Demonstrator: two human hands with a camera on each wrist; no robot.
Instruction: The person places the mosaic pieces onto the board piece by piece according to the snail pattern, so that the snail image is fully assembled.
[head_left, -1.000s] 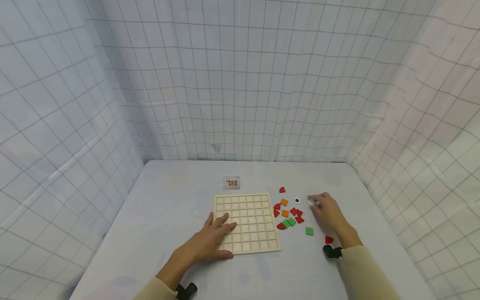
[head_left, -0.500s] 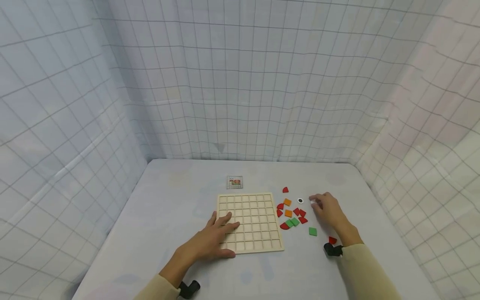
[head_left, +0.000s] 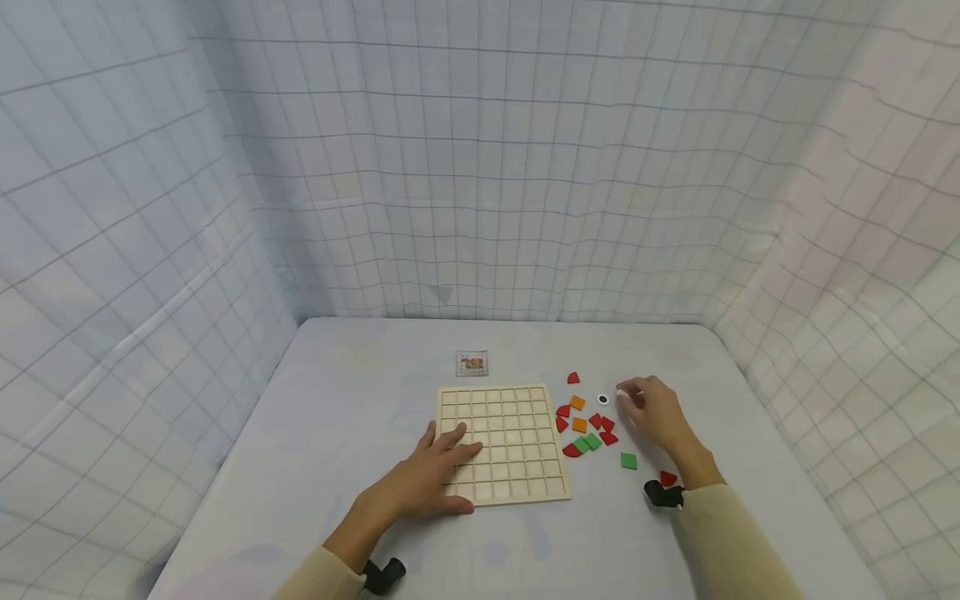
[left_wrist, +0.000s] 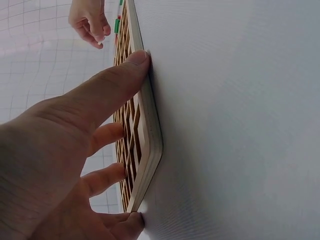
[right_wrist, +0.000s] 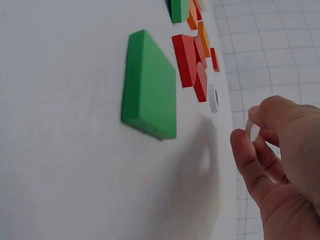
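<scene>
My left hand [head_left: 427, 475] rests with spread fingers on the near left part of a pale wooden grid board [head_left: 517, 442]. In the left wrist view its thumb [left_wrist: 107, 87] lies along the board's edge. My right hand [head_left: 656, 417], beyond the scattered pieces, pinches a small white disc [right_wrist: 254, 131] between thumb and fingertips, held above the table. Close to that hand lies a white ring-like piece with a black centre [head_left: 603, 399]. A green square tile [right_wrist: 155, 90] fills much of the right wrist view's foreground.
Between board and right hand lie several red quarter-round pieces [head_left: 573, 378], orange squares [head_left: 580, 425] and green squares [head_left: 593, 442]. One red piece [head_left: 667, 478] is beside the right wrist. A small picture card [head_left: 472, 363] lies behind the board. Grid-patterned curtains [head_left: 465, 208] enclose the table.
My right hand has drawn its fingers together on the white disc and risen slightly. The left hand stays on the board. The head view has shifted a little.
</scene>
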